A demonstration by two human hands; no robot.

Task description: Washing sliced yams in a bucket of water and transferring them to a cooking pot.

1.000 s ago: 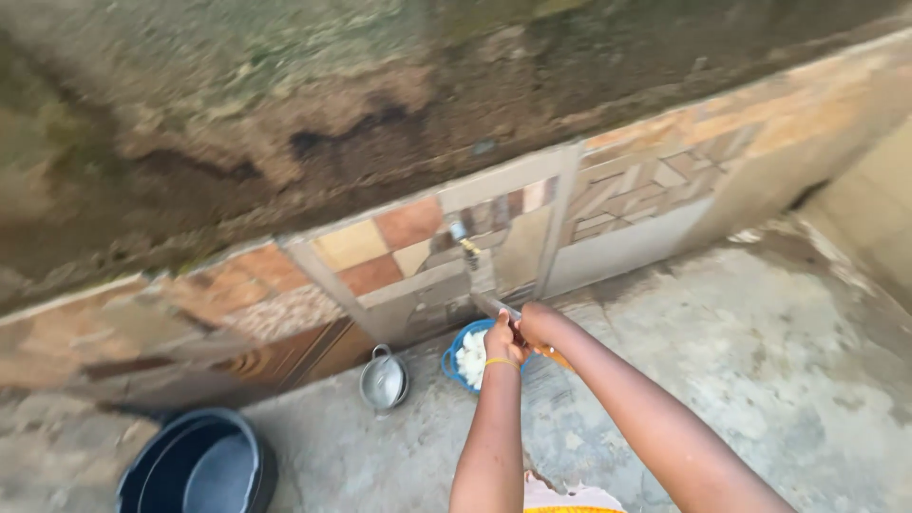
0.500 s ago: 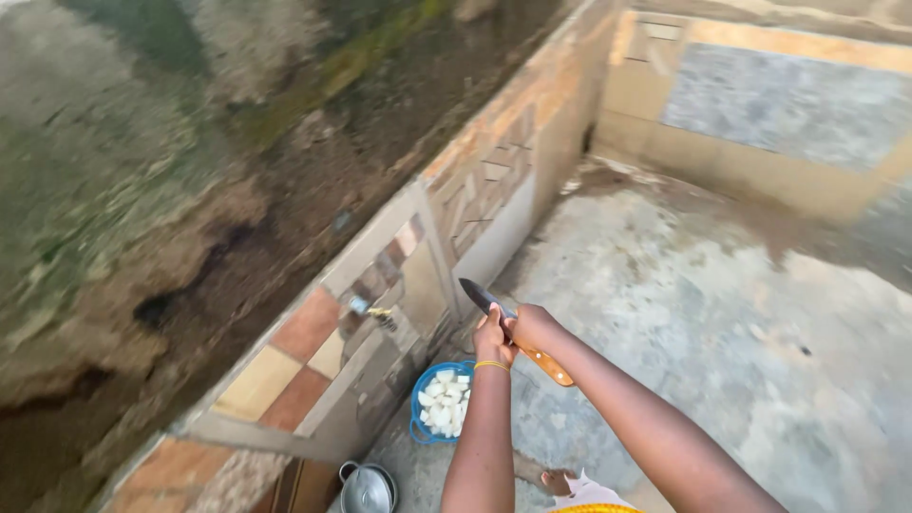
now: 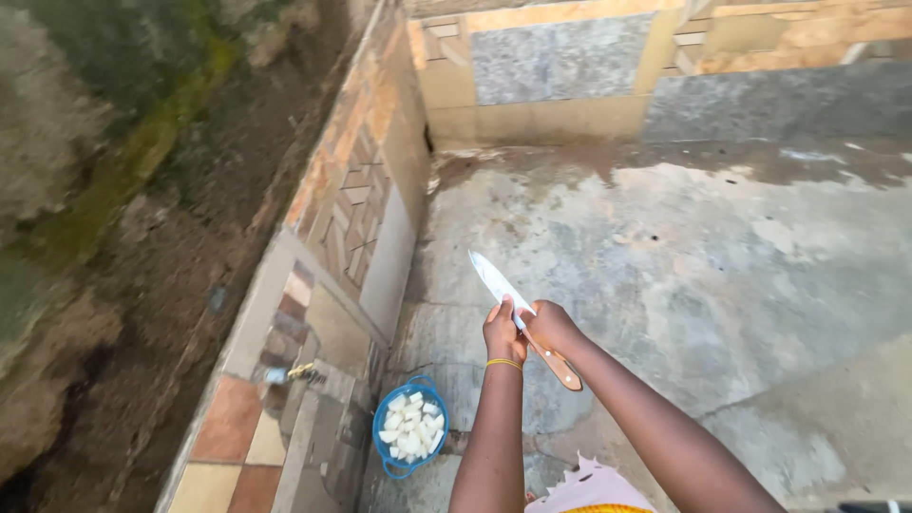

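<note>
Head view, looking down: long kitchen knife with a pale steel blade and a light wooden handle (image 3: 525,321) held up at mid-frame, above the grey concrete floor (image 3: 722,266). Blade bare and bright, pointing up and to the far left; handle slanting down to the near right, its butt end showing below the wrist. Right hand (image 3: 554,328) clenched around the handle just behind the blade. Left hand (image 3: 503,330), with a yellow band (image 3: 503,363) at the wrist, pinching the base of the blade, thumb laid against the steel. Both hands touching each other at the knife.

Near left, down on the floor: round blue plastic basket filled with white cut chunks (image 3: 409,427), just beside the tiled low wall (image 3: 351,218) with orange, brown and cream squares. Small metal tap (image 3: 290,372) jutting from that wall, left of the basket. Mossy earth bank (image 3: 114,190) beyond the wall. Pale pink cloth (image 3: 589,486) at the near edge.
</note>
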